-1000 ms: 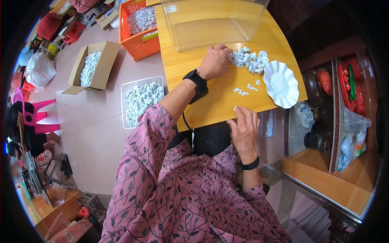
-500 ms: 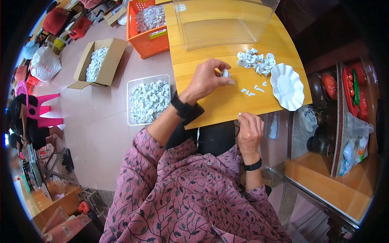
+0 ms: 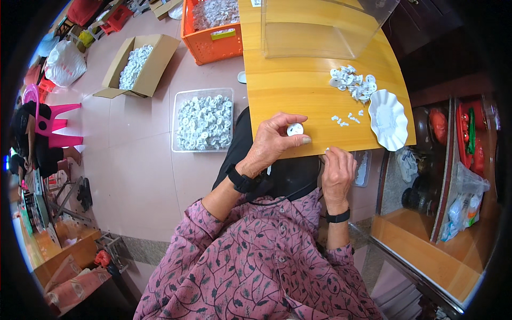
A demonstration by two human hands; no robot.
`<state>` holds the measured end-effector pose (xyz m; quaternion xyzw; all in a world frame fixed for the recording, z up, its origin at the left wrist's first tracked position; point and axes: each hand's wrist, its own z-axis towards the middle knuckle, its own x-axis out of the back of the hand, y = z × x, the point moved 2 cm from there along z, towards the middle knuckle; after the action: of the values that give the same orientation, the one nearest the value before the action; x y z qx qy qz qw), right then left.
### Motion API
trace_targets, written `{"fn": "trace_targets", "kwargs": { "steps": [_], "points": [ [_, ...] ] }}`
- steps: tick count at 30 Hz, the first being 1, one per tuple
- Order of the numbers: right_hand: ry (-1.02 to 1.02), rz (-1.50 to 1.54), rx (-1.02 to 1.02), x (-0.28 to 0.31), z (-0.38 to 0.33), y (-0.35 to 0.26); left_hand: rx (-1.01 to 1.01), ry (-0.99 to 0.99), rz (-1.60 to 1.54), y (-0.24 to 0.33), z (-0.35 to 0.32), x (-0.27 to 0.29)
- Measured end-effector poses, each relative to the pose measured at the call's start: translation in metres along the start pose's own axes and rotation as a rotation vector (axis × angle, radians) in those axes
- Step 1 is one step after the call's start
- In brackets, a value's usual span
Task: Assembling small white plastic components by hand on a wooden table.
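Note:
My left hand [image 3: 266, 143] pinches a small round white plastic piece [image 3: 295, 129] between thumb and fingers, its flat face turned up, over the front edge of the yellow wooden table [image 3: 266, 85]. Close by on the right, my right hand [image 3: 338, 173] is closed with a tiny white piece [image 3: 327, 151] at its fingertips. Farther back lies a heap of round white plastic pieces [image 3: 353, 84]. Several tiny white pieces [image 3: 342, 122] are scattered in front of it. A white wavy-edged dish [image 3: 401, 130] beside them holds more tiny pieces.
A clear plastic bin [image 3: 314, 45] stands at the table's back. On the floor to the left are a clear tub [image 3: 176, 125] full of round white pieces, a filled cardboard box [image 3: 154, 66] and an orange crate [image 3: 216, 49]. Wooden shelving [image 3: 421, 256] borders the right.
My left hand has come nearer to me, toward my right hand, and turned the round piece face up. The whole view has shifted slightly. My right hand keeps its pinch.

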<state>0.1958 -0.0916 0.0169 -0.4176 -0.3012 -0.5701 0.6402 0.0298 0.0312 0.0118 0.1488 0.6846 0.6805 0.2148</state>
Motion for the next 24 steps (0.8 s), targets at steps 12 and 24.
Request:
{"fn": "trace_targets", "kwargs": {
  "steps": [12,24],
  "points": [
    [0.051,0.064,-0.047,0.000,0.001,-0.002,0.278,-0.020,-0.438,-0.001,-0.017,-0.001],
    [0.172,0.756,-0.395,0.012,0.023,-0.041,0.170,-0.124,-0.557,-0.005,-0.020,-0.006]
  ]
}}
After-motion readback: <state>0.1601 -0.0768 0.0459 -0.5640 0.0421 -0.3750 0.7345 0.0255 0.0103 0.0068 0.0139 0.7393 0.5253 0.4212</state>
